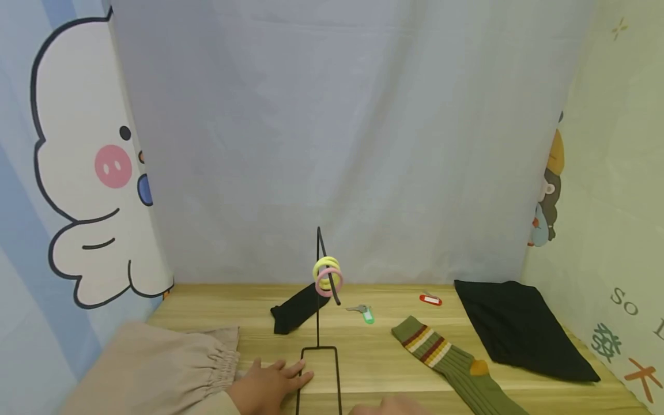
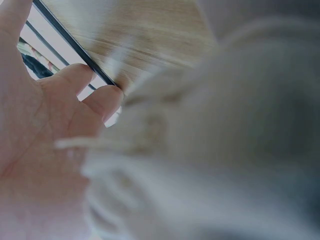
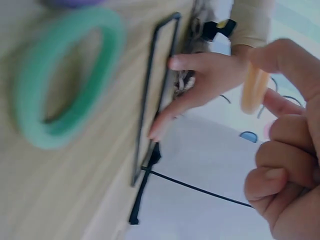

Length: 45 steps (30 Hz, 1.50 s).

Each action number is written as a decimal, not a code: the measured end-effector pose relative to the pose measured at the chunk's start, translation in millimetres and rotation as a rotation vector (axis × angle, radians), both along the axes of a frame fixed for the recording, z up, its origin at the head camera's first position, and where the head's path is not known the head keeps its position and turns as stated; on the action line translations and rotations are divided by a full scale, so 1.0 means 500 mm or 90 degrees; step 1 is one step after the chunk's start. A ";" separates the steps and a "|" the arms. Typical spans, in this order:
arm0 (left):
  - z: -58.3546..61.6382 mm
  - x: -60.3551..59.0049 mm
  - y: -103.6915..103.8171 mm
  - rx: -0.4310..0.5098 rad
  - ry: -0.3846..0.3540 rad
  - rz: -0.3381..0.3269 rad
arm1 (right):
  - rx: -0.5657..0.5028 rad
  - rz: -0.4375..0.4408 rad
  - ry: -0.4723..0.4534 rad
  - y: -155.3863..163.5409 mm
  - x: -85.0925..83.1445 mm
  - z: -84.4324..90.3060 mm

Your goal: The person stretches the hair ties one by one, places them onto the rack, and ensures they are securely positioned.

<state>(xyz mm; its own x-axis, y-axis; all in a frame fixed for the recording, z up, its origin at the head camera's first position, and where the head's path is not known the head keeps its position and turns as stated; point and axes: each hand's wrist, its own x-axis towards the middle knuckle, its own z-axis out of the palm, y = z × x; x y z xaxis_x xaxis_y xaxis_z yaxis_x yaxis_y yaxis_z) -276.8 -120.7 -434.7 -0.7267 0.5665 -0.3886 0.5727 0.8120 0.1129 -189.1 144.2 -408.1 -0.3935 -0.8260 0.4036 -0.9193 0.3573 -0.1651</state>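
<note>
Left hand: the left hand point(image 1: 270, 377) is lying flat on the wooden table point(image 1: 373, 351), fingers straight, and is pressing on the wire base of the black stand point(image 1: 320, 346). I think it is keeping the stand from tipping.
Right hand: the right hand point(image 3: 285, 150) is pinching an orange ring point(image 3: 253, 87) between thumb and fingers. From the head view only its top edge is showing, at 6 o'clock from the stand.
Rings on the stand: a yellow ring point(image 1: 327, 270) and a pink ring point(image 1: 329, 282) are hanging on the slanted arm, so they are not sliding off.
Waiting ring: a green ring point(image 3: 65, 80) is lying flat on the table near the base.
Other things: a black sock point(image 1: 295, 311) at 11 o'clock from the base, a striped sock point(image 1: 446, 360) at 3 o'clock, a black cloth point(image 1: 519, 328) farther right, a green key tag point(image 1: 367, 314), a red tag point(image 1: 430, 299).
</note>
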 end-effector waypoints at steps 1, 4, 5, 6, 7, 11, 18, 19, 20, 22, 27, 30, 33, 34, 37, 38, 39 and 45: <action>-0.001 0.000 0.000 0.002 0.000 0.000 | -0.007 -0.004 -0.007 0.000 -0.001 0.004; -0.003 0.001 0.001 0.005 0.008 -0.001 | -0.053 -0.017 -0.032 0.002 -0.004 0.020; -0.003 0.001 0.001 0.005 0.010 -0.001 | -0.064 -0.016 -0.025 0.002 -0.006 0.027; -0.002 0.002 0.001 0.005 0.012 0.000 | -0.076 -0.013 -0.011 0.003 -0.009 0.033; -0.002 0.002 0.002 0.004 0.014 0.000 | -0.084 -0.006 0.000 0.004 -0.011 0.041; -0.001 0.001 0.002 0.002 0.008 0.006 | -0.143 -0.007 0.086 0.000 -0.017 0.069; 0.000 0.004 0.003 -0.004 0.003 0.017 | -0.319 0.045 0.201 -0.030 -0.028 0.120; 0.000 0.004 0.004 -0.005 0.003 0.019 | -0.337 0.054 0.210 -0.035 -0.029 0.128; 0.001 0.005 0.004 -0.006 0.003 0.020 | -0.354 0.064 0.225 -0.039 -0.030 0.136; 0.001 0.006 0.004 -0.007 0.007 0.021 | -0.384 0.079 0.267 -0.046 -0.033 0.151; -0.001 0.008 0.003 -0.004 0.017 0.016 | -0.453 0.084 0.340 -0.059 -0.039 0.183; -0.002 0.005 0.003 -0.003 0.013 0.013 | -0.474 0.083 0.352 -0.066 -0.045 0.200; -0.001 0.002 0.003 -0.004 0.005 0.013 | -0.487 0.087 0.369 -0.074 -0.052 0.216; 0.000 0.002 0.003 -0.004 0.005 0.012 | -0.491 0.092 0.371 -0.077 -0.055 0.221; 0.001 0.001 0.003 -0.004 0.003 0.012 | -0.499 0.098 0.372 -0.086 -0.065 0.233; 0.001 0.001 0.003 -0.004 0.003 0.013 | -0.502 0.094 0.368 -0.089 -0.068 0.236; 0.001 0.001 0.003 -0.005 0.004 0.014 | -0.503 0.090 0.366 -0.091 -0.072 0.238; 0.001 0.001 0.004 -0.006 0.002 0.015 | -0.482 -0.002 0.373 -0.097 -0.101 0.235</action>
<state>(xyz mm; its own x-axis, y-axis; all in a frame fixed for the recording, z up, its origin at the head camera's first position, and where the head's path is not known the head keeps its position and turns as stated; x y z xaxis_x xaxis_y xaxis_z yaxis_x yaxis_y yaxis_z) -276.2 -118.5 -434.0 -0.7409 0.5460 -0.3910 0.5542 0.8260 0.1034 -239.4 95.6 -290.5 0.0396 -0.2648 0.9635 -0.9283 0.3470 0.1335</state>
